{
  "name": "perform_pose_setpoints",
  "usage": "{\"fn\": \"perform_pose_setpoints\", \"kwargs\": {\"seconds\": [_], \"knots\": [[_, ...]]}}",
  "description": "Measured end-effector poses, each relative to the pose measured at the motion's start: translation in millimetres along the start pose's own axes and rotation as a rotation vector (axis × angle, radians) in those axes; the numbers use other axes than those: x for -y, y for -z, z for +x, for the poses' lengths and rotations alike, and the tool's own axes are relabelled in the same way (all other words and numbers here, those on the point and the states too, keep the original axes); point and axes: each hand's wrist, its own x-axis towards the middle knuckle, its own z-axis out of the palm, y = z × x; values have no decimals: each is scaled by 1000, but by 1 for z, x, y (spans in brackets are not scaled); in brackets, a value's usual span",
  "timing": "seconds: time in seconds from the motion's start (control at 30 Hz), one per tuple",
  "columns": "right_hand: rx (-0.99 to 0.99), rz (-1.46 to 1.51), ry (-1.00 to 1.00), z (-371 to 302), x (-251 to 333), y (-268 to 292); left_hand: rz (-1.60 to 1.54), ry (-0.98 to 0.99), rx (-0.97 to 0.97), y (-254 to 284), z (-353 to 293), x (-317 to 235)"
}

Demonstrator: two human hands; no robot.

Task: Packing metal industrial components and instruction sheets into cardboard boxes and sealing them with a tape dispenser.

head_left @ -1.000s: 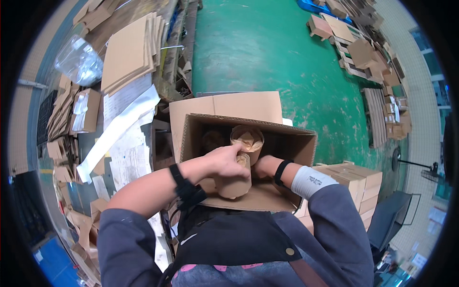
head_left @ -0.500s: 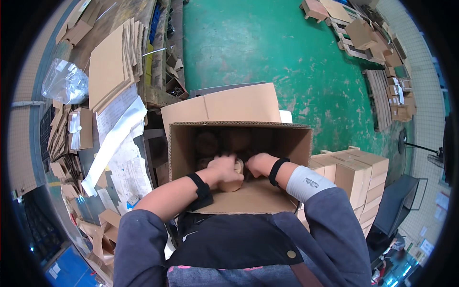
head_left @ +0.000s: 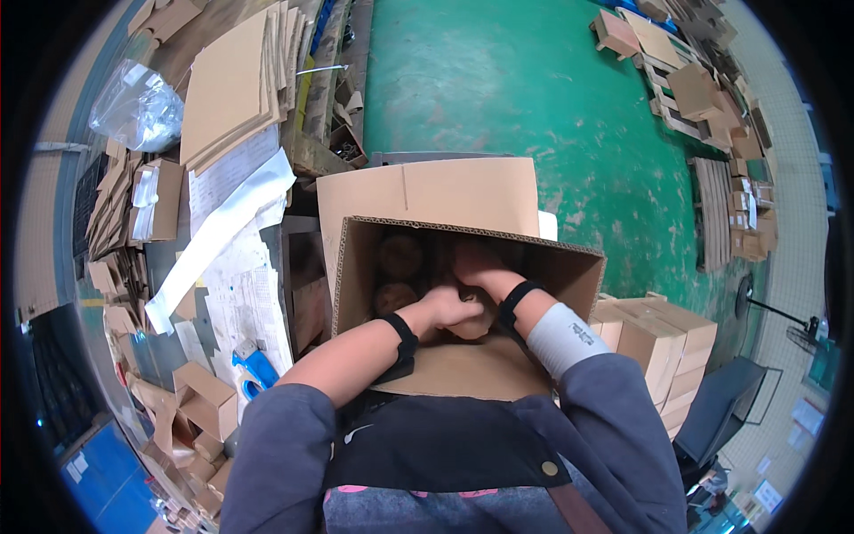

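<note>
Both my hands reach down into a deep open cardboard box [head_left: 471, 367] in front of my body. My left hand [head_left: 447, 309] is closed, its fingers curled against a round tan object [head_left: 471, 328] near the box's near side. Farther in, my right hand [head_left: 478, 264] reaches toward the shaded far part, and its fingers are hidden. More round tan objects stand in the left part of the box: one at the back [head_left: 400, 256] and one nearer [head_left: 395, 297]. Shadow hides what else lies at the bottom.
A raised cardboard flap [head_left: 445, 191] stands behind the box. At left are stacked flat cardboard [head_left: 231, 80], a clear plastic bag [head_left: 138, 107], papers [head_left: 245, 303] and a blue tape dispenser [head_left: 256, 369]. Stacked cartons [head_left: 654, 343] and a fan [head_left: 801, 332] stand at right.
The view has shifted, so the box sits turned and farther right. My right hand has moved deeper toward the far side; my left hand stays at a round tan object.
</note>
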Motion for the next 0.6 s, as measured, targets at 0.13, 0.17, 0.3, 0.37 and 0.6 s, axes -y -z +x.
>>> {"fn": "perform_pose_setpoints", "kwargs": {"seconds": [0.13, 0.17, 0.3, 0.37, 0.6], "knots": [[-56, 10, 3, 10, -29, -30, 195, -82, -1, 30, -22, 1], [-50, 8, 5, 12, -30, -36, 237, -102, 42, 31, -16, 9], [-254, 176, -22, 16, -4, -42, 326, -326, -19, 8, -11, 41], [-271, 149, -37, 15, 11, -38, 700, -109, 21, 0, -19, 34], [-236, -68, 49, 22, -30, -34, 571, -297, 447, 67, -173, -51]]}}
